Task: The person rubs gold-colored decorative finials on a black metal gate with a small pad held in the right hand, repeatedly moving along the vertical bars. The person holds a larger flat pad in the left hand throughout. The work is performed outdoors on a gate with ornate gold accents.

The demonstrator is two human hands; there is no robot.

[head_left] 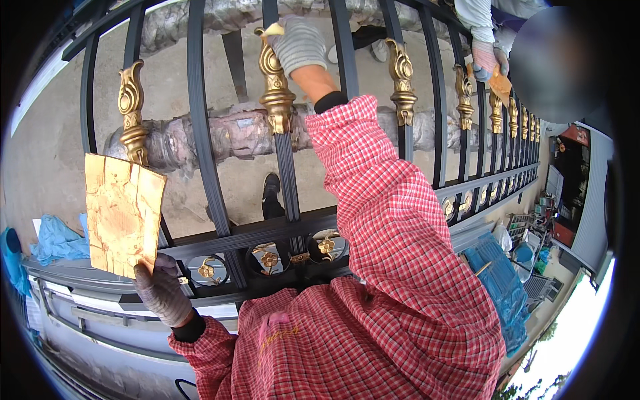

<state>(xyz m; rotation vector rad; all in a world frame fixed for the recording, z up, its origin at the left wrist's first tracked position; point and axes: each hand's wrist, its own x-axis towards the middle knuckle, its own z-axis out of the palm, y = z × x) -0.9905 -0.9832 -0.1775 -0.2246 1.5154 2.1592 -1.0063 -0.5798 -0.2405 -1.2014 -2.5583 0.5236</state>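
Observation:
My left hand (162, 291), in a grey glove, pinches the lower edge of a cardboard piece (123, 217) smeared with gold paint. The cardboard stands in front of a black fence bar with a gold ornament (131, 110). My right hand (300, 45), also gloved, is closed around a small pale-yellow pad (274, 29), possibly a sponge. That pad is at the top of another gold ornament (277, 93), a scrolled one on a black bar. The fingers of the right hand are partly hidden behind its back.
The black metal fence (287, 180) rests across wrapped supports (233, 130). More gold ornaments (403, 87) line its bars, with gold flowers (269, 259) in rings. At the upper right, a co-worker's gloved hand (487, 59) holds a gold-stained piece. Blue sheeting (497, 280) lies at the right.

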